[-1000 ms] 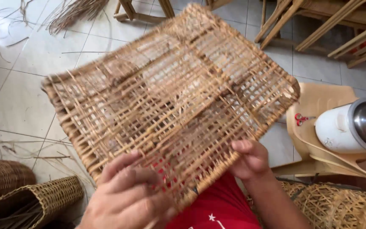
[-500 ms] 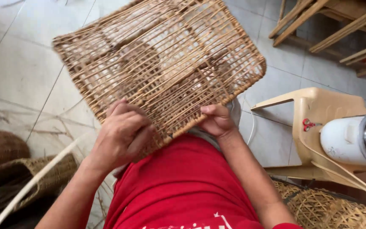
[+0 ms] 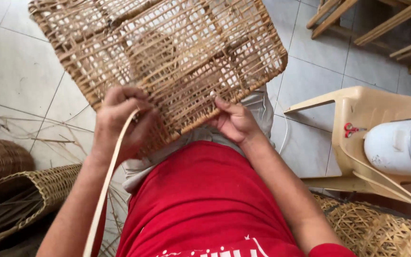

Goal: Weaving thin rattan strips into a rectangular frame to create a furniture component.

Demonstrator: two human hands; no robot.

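Note:
A flat woven rattan panel with an open lattice rests against my lap, tilted away from me over the tiled floor. My left hand grips the panel's near edge, fingers curled on the weave. A long pale cane strip runs from that hand down past my left forearm. My right hand holds the same near edge further right, thumb on top of the weave. I wear a red shirt and grey shorts.
Woven baskets lie at the lower left and another woven piece at the lower right. A beige plastic stool carries a white and steel flask. Wooden frames stand at the upper right. Loose cane scraps lie on the tiles.
The panel has come closer and lies lower against my lap. A long cane strip now runs down from my left hand. Both hands stay on the near edge.

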